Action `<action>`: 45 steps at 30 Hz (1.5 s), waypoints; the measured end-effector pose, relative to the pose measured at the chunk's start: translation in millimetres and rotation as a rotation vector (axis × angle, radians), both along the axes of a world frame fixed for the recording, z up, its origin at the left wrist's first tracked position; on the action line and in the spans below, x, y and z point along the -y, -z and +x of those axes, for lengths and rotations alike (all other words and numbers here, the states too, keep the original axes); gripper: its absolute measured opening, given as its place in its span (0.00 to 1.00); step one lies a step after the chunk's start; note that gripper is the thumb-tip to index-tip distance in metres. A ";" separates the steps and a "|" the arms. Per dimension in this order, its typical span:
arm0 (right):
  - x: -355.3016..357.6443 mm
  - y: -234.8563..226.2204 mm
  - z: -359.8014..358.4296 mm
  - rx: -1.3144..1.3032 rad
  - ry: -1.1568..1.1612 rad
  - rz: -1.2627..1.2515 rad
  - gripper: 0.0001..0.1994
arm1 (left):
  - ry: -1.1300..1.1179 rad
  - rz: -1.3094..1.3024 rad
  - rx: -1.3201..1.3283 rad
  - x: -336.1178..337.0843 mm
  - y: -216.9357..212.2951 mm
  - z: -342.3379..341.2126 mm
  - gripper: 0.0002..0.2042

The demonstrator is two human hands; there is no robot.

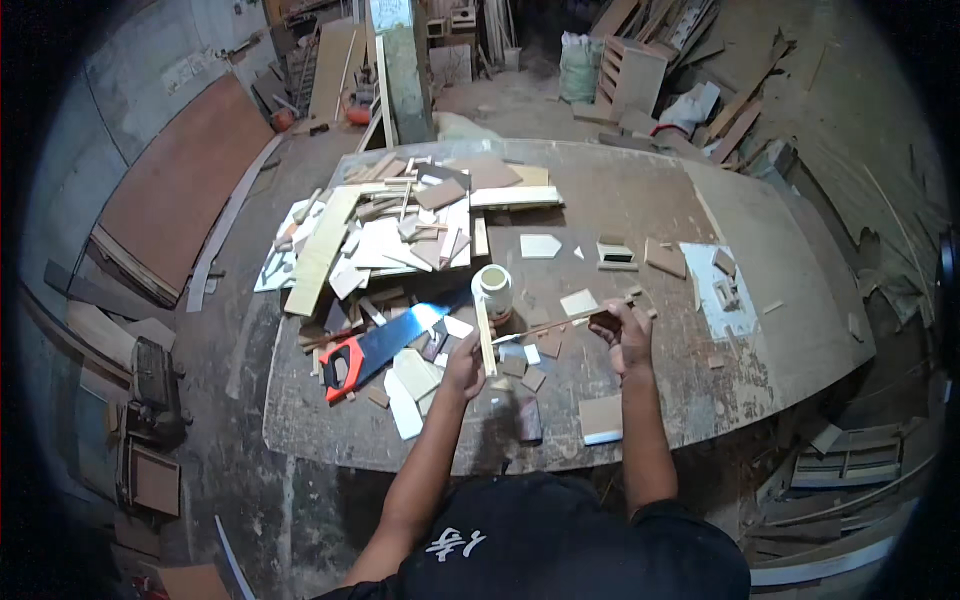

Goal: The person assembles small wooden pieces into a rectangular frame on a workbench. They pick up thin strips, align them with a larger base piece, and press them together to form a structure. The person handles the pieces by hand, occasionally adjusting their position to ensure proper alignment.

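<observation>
While a short pale wood strip (486,340) is held upright in the left hand (465,365), fingers wrapped round its lower end, a longer thin stick (562,322) is pinched at its far end by the right hand (628,340) and laid almost level across to it. Both pieces are kept just above the workbench (640,200), near the white glue bottle (494,290) and the blue handsaw (385,345). Nothing looks joined yet, so it's judged early days, with a big heap of offcuts (400,235) left untouched.
</observation>
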State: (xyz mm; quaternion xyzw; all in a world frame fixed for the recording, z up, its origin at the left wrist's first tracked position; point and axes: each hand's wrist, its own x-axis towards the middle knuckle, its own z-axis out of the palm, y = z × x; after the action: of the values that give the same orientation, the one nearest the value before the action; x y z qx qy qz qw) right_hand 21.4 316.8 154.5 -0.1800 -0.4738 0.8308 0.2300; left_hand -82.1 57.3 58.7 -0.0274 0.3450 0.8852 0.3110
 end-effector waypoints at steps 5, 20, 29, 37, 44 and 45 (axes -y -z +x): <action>-8.1 24.3 -30.2 -0.043 0.141 -0.128 0.07 | -0.042 0.037 0.022 11.6 13.3 2.8 0.15; 20.0 57.3 -135.5 0.005 0.170 0.363 0.06 | -0.096 0.034 -0.032 44.1 4.3 5.4 0.13; 51.0 42.4 -144.8 0.133 0.032 0.870 0.27 | 0.061 -0.033 -0.074 29.8 -1.3 17.8 0.16; 46.1 84.5 11.1 0.384 -0.332 0.314 0.10 | 0.260 -0.086 -0.171 -11.8 24.3 40.4 0.18; -11.1 84.5 101.3 0.233 -0.596 -0.240 0.16 | 0.439 -0.022 -0.139 -85.6 14.5 76.1 0.16; -18.4 81.5 107.3 0.140 -0.658 -0.312 0.18 | 0.506 -0.068 -0.206 -99.3 6.6 79.6 0.15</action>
State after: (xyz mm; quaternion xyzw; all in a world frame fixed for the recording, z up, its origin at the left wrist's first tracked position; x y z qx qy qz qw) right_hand 128.7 335.3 73.0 -0.1073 -0.3887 0.9082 -0.1124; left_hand -2.5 156.6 52.1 0.1393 0.4003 0.7652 0.4846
